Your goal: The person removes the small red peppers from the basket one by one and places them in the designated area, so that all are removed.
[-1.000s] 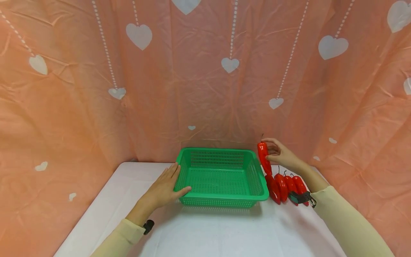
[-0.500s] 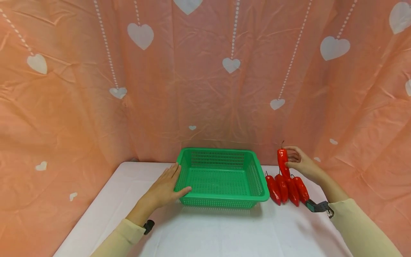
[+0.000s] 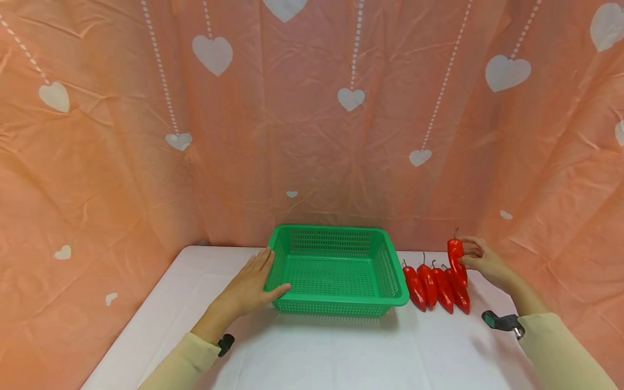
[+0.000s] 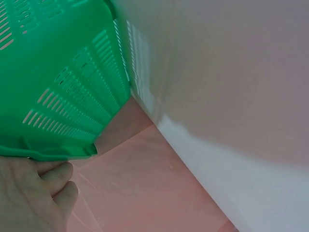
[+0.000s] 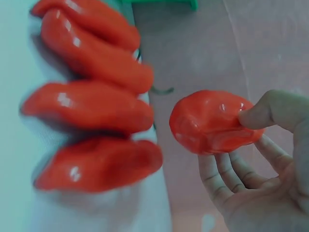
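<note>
My right hand (image 3: 488, 264) pinches a red chili pepper (image 3: 456, 254) between thumb and fingers, stem up and tip down. The right wrist view shows this pepper (image 5: 212, 123) end-on, apart from a row of several red peppers (image 5: 101, 106) on the table. In the head view the held pepper overlaps the rightmost pepper of the row (image 3: 443, 290). My left hand (image 3: 246, 284) rests with straight fingers along the left side of a green plastic basket (image 3: 336, 299), thumb over its front corner. In the left wrist view, the fingers (image 4: 60, 186) lie against the rim.
The basket's slotted floor (image 3: 329, 273) is visible, with nothing lying in it. A white-covered table (image 3: 341, 352) carries everything. Behind and at both sides hangs a peach curtain (image 3: 312, 135) with white hearts, close to the back of the basket.
My right hand has moved right and slightly down with the held pepper, from beside the basket, across the row, to the row's right end. My left hand and the basket have stayed put.
</note>
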{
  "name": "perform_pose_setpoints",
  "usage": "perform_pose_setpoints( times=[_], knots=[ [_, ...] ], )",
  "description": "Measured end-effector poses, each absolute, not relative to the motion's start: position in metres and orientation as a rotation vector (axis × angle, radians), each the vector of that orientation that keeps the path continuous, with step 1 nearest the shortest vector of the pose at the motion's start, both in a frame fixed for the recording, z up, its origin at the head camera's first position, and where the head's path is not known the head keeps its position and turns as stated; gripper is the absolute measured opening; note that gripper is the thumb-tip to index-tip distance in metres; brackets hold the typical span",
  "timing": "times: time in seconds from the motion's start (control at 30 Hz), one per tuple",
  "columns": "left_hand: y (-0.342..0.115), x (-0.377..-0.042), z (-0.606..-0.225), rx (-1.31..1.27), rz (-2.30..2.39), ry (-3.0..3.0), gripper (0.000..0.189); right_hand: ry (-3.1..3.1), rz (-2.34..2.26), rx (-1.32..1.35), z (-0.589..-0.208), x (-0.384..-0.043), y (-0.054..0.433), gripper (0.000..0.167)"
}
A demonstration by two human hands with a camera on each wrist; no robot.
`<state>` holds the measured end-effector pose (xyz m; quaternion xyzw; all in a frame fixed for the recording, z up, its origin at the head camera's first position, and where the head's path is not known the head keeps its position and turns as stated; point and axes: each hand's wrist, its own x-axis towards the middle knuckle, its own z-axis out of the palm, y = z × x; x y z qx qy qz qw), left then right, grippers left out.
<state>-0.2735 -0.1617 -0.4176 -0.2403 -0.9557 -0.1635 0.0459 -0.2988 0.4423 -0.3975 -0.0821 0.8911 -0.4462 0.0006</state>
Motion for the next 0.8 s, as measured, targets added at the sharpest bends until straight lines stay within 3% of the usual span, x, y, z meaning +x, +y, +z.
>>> perform_pose_setpoints(
  times=[0.4, 0.8],
  knots=[
    [-0.161, -0.273, -0.417, -0.723, -0.501, -2.925, 0.105, 2.762, -1.304, -0.060, -0.417, -0.293, 0.481, 0.077],
    [-0.161, -0.273, -0.418, -0.721, -0.495, -2.928, 0.106, 2.763, -1.255, -0.073, -0.431, -0.286, 0.489, 0.076]
  ],
)
